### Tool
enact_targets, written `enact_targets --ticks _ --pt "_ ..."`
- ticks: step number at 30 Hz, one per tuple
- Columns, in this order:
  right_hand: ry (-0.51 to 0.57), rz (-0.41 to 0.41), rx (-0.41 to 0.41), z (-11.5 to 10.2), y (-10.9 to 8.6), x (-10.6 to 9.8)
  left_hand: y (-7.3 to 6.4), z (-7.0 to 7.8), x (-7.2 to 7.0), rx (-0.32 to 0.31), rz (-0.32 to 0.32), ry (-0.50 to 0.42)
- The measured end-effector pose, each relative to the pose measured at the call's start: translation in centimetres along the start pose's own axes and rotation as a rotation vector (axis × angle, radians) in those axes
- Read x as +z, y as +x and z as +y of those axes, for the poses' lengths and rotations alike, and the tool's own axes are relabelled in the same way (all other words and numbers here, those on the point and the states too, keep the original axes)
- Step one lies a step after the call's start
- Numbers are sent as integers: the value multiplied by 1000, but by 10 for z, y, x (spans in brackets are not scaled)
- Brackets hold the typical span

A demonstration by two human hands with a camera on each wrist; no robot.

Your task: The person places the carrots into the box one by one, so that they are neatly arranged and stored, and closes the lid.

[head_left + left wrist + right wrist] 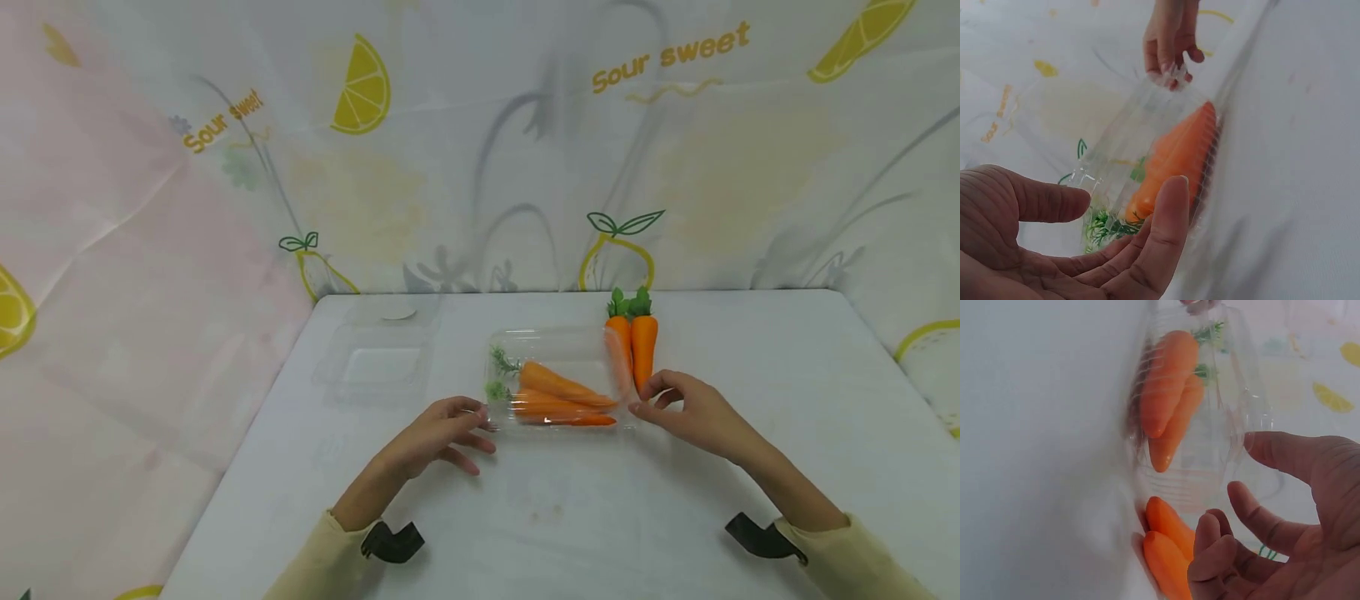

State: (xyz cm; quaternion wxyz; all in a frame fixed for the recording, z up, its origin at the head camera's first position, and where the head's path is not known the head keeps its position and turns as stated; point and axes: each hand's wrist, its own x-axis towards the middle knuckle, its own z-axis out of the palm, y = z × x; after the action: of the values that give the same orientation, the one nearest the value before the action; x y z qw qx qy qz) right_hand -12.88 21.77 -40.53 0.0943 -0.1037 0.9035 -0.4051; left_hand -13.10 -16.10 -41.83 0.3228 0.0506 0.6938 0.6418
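A clear plastic food container (570, 342) lies on the table, seen through its see-through walls to hold orange carrots (558, 383) with green tops at the left end. My left hand (446, 433) holds its left front corner, thumb at the rim and the other fingers spread loosely below. My right hand (693, 412) grips the right front corner; in the right wrist view the thumb (1272, 450) meets the rim, with the index fingertip just under it. Two more carrots (643, 346) lie outside, behind the right end; the container partly overlaps one.
Another clear plastic container (382, 367) stands at the back left, with a pale oval label (399, 314) near it. The white table (570, 517) ends at a lemon-printed cloth (480, 150) behind. Black straps (393, 542) hang at both sleeves.
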Motion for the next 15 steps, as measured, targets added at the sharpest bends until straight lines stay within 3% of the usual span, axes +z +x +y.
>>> enact_targets --ticks 7,15 --pt "19 -98 91 -3 -5 1 2 1 7 -46 -5 -31" --pt "196 -253 180 0 -2 -1 4 3 13 -65 5 -42"
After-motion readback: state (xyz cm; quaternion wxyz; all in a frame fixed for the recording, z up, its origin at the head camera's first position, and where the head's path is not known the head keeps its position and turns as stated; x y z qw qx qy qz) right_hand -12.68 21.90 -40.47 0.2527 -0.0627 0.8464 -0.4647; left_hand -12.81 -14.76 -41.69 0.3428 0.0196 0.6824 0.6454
